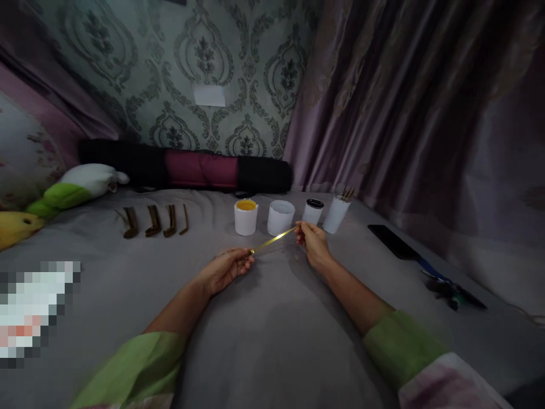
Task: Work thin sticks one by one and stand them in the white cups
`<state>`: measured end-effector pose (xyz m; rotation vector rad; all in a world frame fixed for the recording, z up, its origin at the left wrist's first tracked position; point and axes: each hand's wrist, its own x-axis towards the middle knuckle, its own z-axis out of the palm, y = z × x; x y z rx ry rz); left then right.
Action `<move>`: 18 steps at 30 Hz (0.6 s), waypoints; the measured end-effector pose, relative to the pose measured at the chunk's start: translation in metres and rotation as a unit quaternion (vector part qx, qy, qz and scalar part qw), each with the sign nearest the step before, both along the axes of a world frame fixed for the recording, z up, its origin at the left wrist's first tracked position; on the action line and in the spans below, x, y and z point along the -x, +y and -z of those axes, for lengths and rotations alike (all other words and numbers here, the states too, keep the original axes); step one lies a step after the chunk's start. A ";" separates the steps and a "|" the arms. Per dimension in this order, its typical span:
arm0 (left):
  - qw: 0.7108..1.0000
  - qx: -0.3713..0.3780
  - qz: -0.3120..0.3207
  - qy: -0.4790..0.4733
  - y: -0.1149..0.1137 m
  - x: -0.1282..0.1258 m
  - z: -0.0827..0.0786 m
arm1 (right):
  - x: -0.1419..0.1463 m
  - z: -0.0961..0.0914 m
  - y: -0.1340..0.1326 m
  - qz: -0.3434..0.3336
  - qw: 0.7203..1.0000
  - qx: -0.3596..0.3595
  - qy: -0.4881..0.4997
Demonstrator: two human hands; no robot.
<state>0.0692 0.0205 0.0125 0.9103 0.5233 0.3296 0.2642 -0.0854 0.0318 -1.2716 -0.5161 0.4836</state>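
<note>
A thin, shiny gold strip [275,240] stretches at a slant between my two hands, its right end higher. My left hand [227,268] pinches the lower left end between thumb and fingers. At the upper right end, my right hand [314,241] closes its fingertips on the strip. Just beyond it stand a white cup with yellow inside [246,223], a plain white cup [280,221], a white container with a dark top [313,212] and a tall white holder with thin sticks [335,216].
Several bent brown-gold pieces [130,222] stand in a row at the back left. A black and maroon roll [200,169] lies along the wall. Plush toys [72,190] are at left. A black flat object [392,241] and a dark tool [451,292] lie at right on the grey cloth [272,346].
</note>
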 end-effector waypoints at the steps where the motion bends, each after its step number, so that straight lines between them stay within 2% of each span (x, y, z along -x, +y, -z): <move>1: 1.000 -0.001 -0.001 0.000 0.000 0.000 0.000 | -0.001 0.000 -0.001 0.002 1.000 0.005 -0.003; 18: 1.000 0.016 -0.023 0.003 -0.002 0.001 -0.002 | 0.002 -0.007 -0.012 -0.012 1.000 0.022 0.013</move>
